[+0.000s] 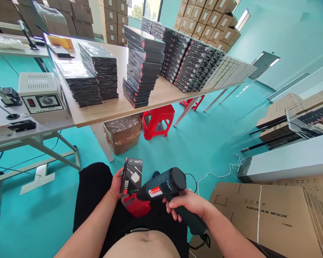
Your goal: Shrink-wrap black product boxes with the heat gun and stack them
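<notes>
My left hand (116, 184) grips a black charger box (133, 176) by its left side, holding it upright above my lap. A white plug and cable are pictured on its face. In my right hand (187, 202) is a dark heat gun (164, 184), fingers wrapped round its handle. The nozzle points left at the lower right part of the box; whether it touches cannot be told. Below the box, between my legs, shows a red stool seat (137, 206).
A wooden-topped table (110, 111) ahead bears stacks of black boxes (142, 68). A control unit (43, 96) stands on the left bench. Under the table are an open carton (123, 134) and a red stool (158, 120). Large cardboard packs (261, 211) lie at right; a white cable (218, 176) crosses the floor.
</notes>
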A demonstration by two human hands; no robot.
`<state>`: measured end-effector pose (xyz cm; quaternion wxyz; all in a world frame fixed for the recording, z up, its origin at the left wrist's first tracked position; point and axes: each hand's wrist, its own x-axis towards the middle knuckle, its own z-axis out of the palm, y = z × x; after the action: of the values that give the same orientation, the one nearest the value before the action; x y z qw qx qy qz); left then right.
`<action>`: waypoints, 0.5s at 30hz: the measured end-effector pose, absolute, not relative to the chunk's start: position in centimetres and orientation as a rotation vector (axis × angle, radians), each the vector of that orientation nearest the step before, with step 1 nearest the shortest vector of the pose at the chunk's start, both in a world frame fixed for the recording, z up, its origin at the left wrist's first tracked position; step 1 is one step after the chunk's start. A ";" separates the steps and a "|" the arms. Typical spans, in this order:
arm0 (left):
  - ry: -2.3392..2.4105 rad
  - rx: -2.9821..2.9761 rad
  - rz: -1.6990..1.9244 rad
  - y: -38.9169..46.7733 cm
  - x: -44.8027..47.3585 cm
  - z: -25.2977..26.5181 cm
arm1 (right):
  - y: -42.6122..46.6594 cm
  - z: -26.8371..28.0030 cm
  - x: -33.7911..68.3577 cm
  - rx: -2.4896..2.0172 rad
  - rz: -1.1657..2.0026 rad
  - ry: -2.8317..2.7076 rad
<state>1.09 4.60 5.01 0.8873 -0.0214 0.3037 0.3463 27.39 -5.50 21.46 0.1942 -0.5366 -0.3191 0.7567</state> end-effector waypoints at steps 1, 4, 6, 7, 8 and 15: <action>0.635 -0.040 0.713 4.6 1.2 5.0 | -5.1 21.5 27.0 -1.498 2.049 -0.868; 0.662 -0.023 0.667 4.5 1.3 4.9 | -3.3 21.7 25.5 -1.452 1.804 -0.762; 0.677 -0.008 0.636 4.5 1.3 4.8 | -2.2 22.2 24.6 -1.391 1.772 -0.744; 0.685 -0.002 0.624 4.4 1.2 4.8 | -2.0 22.5 24.3 -1.362 1.816 -0.773; 0.688 0.003 0.621 4.4 1.2 4.8 | -2.0 22.9 24.2 -1.339 1.893 -0.828; 0.664 -0.023 0.672 4.2 0.9 5.0 | -2.4 23.5 24.5 -1.336 2.105 -1.072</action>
<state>0.92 4.24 4.97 0.8904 -0.0109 0.3199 0.3238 24.51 -2.38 23.54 0.2123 -0.4810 -0.3860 0.7580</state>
